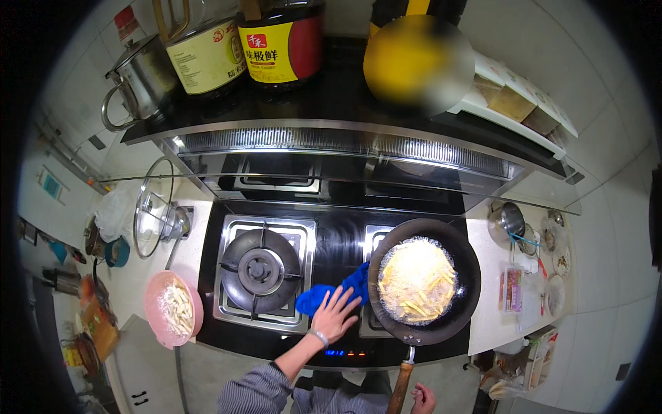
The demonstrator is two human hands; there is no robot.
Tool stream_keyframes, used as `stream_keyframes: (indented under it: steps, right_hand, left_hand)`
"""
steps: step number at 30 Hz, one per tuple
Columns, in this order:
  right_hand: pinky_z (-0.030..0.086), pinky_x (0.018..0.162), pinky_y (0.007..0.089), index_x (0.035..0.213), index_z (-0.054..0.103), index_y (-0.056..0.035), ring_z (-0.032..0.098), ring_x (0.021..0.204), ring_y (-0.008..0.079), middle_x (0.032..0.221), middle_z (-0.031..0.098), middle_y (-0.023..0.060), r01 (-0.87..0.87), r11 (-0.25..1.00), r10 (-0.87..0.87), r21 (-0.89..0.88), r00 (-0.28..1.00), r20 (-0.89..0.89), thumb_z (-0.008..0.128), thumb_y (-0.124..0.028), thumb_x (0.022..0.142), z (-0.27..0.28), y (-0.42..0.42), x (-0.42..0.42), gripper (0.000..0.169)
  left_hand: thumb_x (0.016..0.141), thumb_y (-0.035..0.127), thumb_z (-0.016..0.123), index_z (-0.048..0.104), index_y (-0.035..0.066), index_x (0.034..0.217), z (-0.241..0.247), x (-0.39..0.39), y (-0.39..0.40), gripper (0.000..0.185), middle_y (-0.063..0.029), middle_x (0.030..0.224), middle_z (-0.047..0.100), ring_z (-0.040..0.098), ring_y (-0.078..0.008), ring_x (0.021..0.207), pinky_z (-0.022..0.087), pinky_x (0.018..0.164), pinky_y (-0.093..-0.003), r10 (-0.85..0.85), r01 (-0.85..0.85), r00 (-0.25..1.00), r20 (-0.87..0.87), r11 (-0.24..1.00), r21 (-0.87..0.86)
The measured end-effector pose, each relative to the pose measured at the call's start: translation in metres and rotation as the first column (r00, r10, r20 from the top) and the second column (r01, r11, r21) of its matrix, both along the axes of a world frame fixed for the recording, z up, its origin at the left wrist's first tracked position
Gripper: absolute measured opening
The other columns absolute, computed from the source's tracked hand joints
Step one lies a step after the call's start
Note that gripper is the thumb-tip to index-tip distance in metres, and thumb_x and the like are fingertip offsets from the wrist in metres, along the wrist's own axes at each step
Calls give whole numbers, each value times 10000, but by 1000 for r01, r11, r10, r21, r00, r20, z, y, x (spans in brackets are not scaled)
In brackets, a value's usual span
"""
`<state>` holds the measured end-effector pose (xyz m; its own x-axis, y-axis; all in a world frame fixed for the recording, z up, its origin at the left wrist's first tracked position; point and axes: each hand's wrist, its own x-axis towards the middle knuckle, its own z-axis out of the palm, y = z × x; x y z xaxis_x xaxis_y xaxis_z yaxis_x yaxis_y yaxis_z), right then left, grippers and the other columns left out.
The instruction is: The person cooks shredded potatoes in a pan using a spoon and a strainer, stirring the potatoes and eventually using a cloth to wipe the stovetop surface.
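My left hand lies with fingers spread over a blue cloth on the black glass gas cooktop, between the two burners. The cloth reaches to the left side of a dark wok. In the wok, pale yellow strips that look like potato fries sit in bubbling oil; glare washes out their middle. The wok's wooden handle points towards me. My right hand is low, just right of this handle and apart from it, fingers loosely curled, partly cut off by the picture's edge.
The left burner is bare. A pink bowl of white coated strips stands at the counter's left edge. A glass lid stands behind it. The range hood overhangs the back, bearing sauce bottles. A steel pot stands right.
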<state>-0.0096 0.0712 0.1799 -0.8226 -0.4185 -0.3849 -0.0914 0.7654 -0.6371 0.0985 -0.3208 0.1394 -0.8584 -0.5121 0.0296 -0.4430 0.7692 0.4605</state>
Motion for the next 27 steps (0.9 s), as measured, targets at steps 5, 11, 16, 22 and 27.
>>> stream_keyframes:
  steps: [5, 11, 16, 22, 27]
  right_hand:
    - [486, 915, 347, 1186, 665, -23, 639, 1041, 248, 1140, 688, 137, 27, 999, -27, -37, 1000, -1, 539, -145, 979, -12, 2, 1, 270]
    - [494, 886, 359, 1182, 669, -37, 640, 999, 251, 1093, 685, 146, -1, 998, -2, -65, 999, -42, 536, -134, 982, -1, 14, -1, 259]
    - [498, 841, 355, 1175, 670, -45, 640, 955, 277, 1037, 676, 162, 6, 998, -13, -60, 992, -127, 536, -132, 984, 3, 30, 1, 249]
    - [496, 851, 364, 1178, 675, -60, 641, 963, 281, 1053, 684, 157, 66, 995, -69, -69, 997, -34, 542, -134, 983, 29, 15, -1, 247]
    - [522, 821, 346, 1124, 666, -15, 671, 921, 270, 1045, 662, 168, 35, 991, -36, -128, 999, -5, 536, -89, 954, 24, 9, -2, 227]
  left_hand:
    - [988, 522, 405, 349, 119, 1521, -25, -66, -109, 671, -195, 1615, 183, 173, -411, 1481, 87, 1209, -509, 482, -480, 875, -32, 860, -172]
    - [989, 567, 361, 226, 51, 1554, -27, -103, -166, 777, -308, 1594, 95, 101, -488, 1472, 41, 1202, -526, 856, -814, 488, 168, 516, -266]
    - [986, 599, 295, 168, -151, 1485, -20, -105, -152, 909, -422, 1467, 286, 141, -538, 1445, -101, 1185, -538, 717, -627, 494, 491, 686, -370]
    - [976, 582, 365, 160, -124, 1499, -24, -89, -159, 903, -446, 1503, 149, 75, -528, 1457, -26, 1199, -537, 828, -804, 524, 202, 559, -205]
    - [966, 492, 473, 230, -75, 1507, -26, -70, -64, 820, -346, 1572, 121, 70, -475, 1483, 46, 1201, -539, 569, -544, 822, 22, 796, -265]
